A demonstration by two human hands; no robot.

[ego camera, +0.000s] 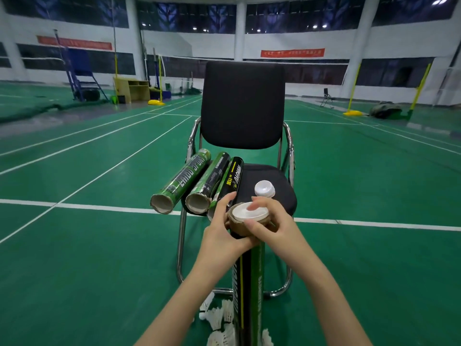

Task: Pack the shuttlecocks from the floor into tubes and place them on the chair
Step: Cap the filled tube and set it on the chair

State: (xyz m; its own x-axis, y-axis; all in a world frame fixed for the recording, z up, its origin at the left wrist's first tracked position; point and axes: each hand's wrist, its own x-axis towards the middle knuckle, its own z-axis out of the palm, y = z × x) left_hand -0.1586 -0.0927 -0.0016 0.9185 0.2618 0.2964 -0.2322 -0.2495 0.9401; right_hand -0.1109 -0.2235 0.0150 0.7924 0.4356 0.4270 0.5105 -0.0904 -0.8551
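I hold a black-and-green shuttlecock tube (249, 283) upright in front of the chair (243, 103). My left hand (222, 228) grips the tube just below its cardboard rim. My right hand (268, 221) pinches the white cap (249, 214) that sits on the tube's mouth, thumb on the near edge, a fingertip on top. Three open tubes (209, 181) lie side by side on the left of the black seat, mouths toward me. A second white cap (265, 189) rests on the seat. Several white shuttlecocks (219, 318) lie on the floor at the tube's foot.
Green court floor with white lines (99, 208) surrounds the chair. Net posts with yellow bases (156, 102), a blue umpire stand (79, 76) and a wooden desk (132, 89) stand far back left; a bag (385, 110) lies far right.
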